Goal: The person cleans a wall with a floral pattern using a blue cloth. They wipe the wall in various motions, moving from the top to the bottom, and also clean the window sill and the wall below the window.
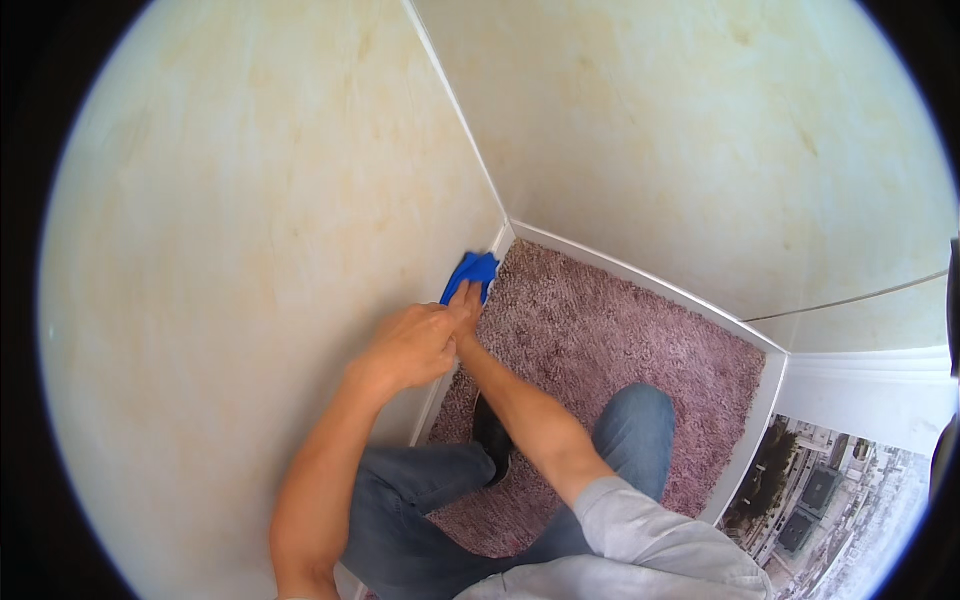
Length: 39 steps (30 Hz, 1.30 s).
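Note:
A blue cloth (474, 271) lies against the white skirting board (504, 238) on the left wall, close to the room's corner. My right hand (466, 307) holds it there, with the fingers spread over its lower part. Just nearer to me, my left hand (415, 346) is curled beside the left wall and overlaps the right hand in this view. Its fingertips are hidden, so I cannot tell whether anything is in it.
Mottled cream walls (225, 187) meet at a white corner strip (459, 97). Purple shaggy carpet (577, 322) covers the floor between skirting boards. My knee (637, 420) and black shoe (491, 439) are on it. A thin cable (847, 301) crosses the right wall. An aerial city picture (817, 495) shows at lower right.

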Tool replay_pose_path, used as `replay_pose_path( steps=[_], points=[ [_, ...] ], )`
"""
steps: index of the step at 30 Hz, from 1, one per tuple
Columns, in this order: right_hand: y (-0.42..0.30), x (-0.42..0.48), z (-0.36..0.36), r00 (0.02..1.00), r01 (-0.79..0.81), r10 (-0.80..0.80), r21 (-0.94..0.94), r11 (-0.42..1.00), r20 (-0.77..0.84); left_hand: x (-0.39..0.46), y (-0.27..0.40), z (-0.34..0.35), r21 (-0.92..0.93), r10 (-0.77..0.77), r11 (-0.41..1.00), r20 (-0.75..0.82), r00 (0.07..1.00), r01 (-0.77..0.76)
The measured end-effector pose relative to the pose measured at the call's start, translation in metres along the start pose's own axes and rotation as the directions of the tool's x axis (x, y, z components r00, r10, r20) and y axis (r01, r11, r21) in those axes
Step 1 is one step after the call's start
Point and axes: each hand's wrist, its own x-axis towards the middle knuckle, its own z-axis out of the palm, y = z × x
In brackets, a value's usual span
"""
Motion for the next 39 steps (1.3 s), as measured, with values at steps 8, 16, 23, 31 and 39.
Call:
replay_pose_path(
  steps=[8,16,23,31,39],
  points=[
    [-0.059,0.128,0.001,0.962,-0.247,0.255,0.083,0.965,-0.100,-0.011,0.021,-0.028,-0.032,-0.022,0.999,-0.079,0.997,0.020],
    [-0.170,0.076,0.001,0.963,0.257,-0.229,0.220,0.941,-0.145,-0.010,0.041,-0.042,0.059,-0.082,0.992,-0.338,0.938,0.108],
    [-0.292,-0.016,-0.042,0.756,0.559,-0.651,0.451,0.696,0.067,-0.019,0.074,-0.077,-0.057,-0.015,0.994,-0.921,0.390,-0.095],
    [-0.341,-0.046,-0.195,0.899,0.353,-0.413,0.796,0.492,-0.143,-0.030,0.136,-0.096,-0.062,-0.051,0.924,-0.998,0.039,-0.377],
    [-0.495,0.044,-0.380,-0.207,0.476,-0.957,-0.875,0.083,-0.203,0.023,0.196,-0.128,-0.039,0.041,0.972,-0.942,0.332,-0.232]
  ],
)
